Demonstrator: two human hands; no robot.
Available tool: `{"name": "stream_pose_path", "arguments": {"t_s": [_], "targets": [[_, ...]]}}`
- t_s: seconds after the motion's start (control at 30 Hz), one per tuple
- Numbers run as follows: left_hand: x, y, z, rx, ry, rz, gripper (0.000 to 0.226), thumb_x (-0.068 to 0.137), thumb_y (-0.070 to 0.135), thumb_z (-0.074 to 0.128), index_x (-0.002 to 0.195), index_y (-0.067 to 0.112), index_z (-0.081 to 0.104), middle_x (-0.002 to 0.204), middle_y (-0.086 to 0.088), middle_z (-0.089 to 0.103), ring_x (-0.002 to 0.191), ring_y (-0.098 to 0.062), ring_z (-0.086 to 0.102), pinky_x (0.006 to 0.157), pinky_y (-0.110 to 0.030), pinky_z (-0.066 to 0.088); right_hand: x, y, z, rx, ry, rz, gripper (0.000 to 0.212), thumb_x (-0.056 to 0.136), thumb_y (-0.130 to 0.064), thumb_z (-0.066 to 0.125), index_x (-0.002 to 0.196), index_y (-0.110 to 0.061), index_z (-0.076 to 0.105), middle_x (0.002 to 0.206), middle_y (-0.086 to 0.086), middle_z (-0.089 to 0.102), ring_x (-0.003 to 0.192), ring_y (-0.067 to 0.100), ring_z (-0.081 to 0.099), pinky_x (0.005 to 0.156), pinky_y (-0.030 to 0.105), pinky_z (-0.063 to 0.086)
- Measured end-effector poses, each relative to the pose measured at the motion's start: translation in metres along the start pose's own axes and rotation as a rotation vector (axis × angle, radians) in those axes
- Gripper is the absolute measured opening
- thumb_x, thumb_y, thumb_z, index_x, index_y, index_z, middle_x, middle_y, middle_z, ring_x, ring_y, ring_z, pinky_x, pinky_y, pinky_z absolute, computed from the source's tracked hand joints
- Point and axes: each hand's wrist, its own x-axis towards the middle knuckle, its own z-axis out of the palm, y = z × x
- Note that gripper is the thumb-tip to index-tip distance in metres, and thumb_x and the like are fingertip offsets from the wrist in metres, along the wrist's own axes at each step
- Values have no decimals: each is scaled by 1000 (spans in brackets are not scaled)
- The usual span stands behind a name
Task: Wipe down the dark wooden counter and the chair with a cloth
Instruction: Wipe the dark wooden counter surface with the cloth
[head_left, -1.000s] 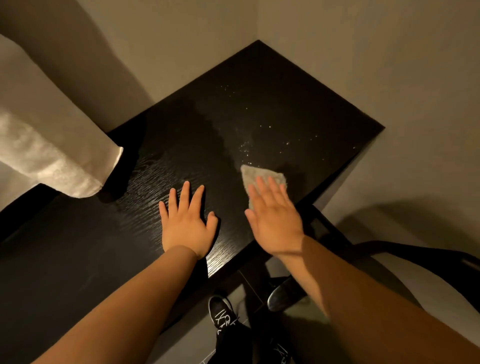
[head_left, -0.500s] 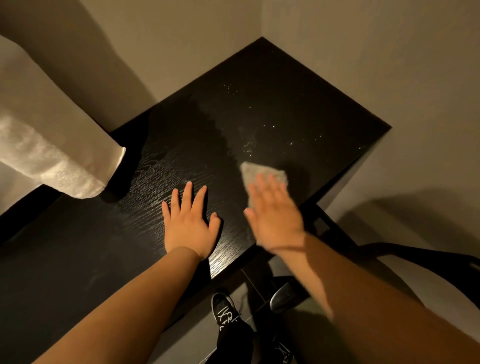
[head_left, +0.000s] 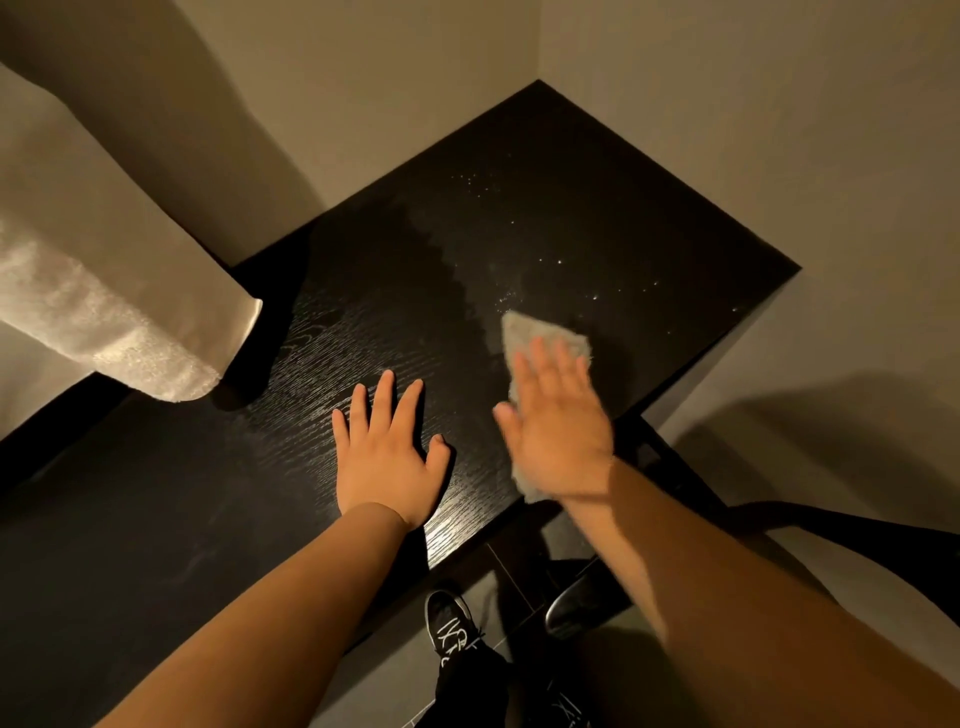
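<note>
The dark wooden counter (head_left: 597, 208) fills a wall corner, with small droplets glinting on its far right part and a damp sheen on the left. My right hand (head_left: 558, 431) lies flat, fingers spread, pressing a grey cloth (head_left: 524, 332) onto the counter near its right front edge; the cloth shows beyond the fingertips and under the wrist. My left hand (head_left: 387, 457) rests flat on the wood beside it, fingers apart, holding nothing. The chair's dark curved back (head_left: 852, 530) is at the lower right, partly hidden by my right forearm.
A rolled white towel (head_left: 119, 332) overhangs the counter's left side. Walls close the counter in at the back and right. Below the front edge are the tiled floor, my black shoe (head_left: 449, 621) and a dark chair base (head_left: 574, 603).
My right hand has slid the cloth slightly toward the counter's front edge and is motion-blurred. The left hand has stayed in place.
</note>
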Motion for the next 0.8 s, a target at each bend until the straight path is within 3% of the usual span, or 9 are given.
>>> {"name": "stream_pose_path", "arguments": {"t_s": [0.1,0.2,0.33,0.43,0.57,0.67,0.73,0.8], "targets": [[0,0,0,0,7,-2,75,95,64,30,164,38,19,176,1,6,161,-30,-3,129,-56,0,-19,-25,14,-4,-42,-177,74,101,-57,27,163,-16,23,171,10,15,159,30,3,129,49,5],[0,0,1,3,8,0,74,95,63,31,164,38,20,176,1,7,161,-31,-2,129,-56,0,-7,0,7,-48,-40,-287,70,104,-55,29,162,-15,28,171,9,19,159,28,8,129,48,8],[1,1,-1,-9,2,-5,73,96,62,30,164,38,21,175,0,8,161,-32,-2,129,-56,-1,22,42,-13,-66,-44,-75,74,102,-58,13,165,-19,15,173,6,8,160,25,0,130,46,2],[1,1,-2,-16,-4,-4,72,96,62,31,163,38,21,175,1,7,161,-31,-3,129,-56,-1,19,23,-10,-57,-22,6,74,104,-59,12,165,-18,13,173,8,7,159,28,-3,129,47,0],[0,1,-2,-19,2,-4,72,96,61,33,164,38,20,176,1,6,161,-30,-4,129,-56,-1,-9,-13,9,-25,-24,-220,73,102,-60,25,162,-19,29,171,5,21,159,27,7,129,48,10],[0,1,-2,-23,-5,-6,73,96,61,34,164,39,19,176,2,4,161,-29,-6,130,-56,-1,0,6,2,-58,-119,-372,73,103,-61,18,164,-20,23,172,3,12,160,24,2,129,48,9],[1,1,-3,-20,-8,-9,73,96,61,34,164,39,20,176,2,4,161,-29,-5,130,-55,-1,22,27,-5,-98,-88,-322,74,103,-60,12,165,-19,18,173,6,9,159,26,0,129,47,4],[2,1,-3,-19,-11,-17,73,96,61,34,164,39,19,176,2,4,161,-29,-6,130,-54,-2,44,41,-12,-103,-54,-130,72,104,-58,12,165,-20,13,173,6,7,159,26,-1,129,45,0]]}}
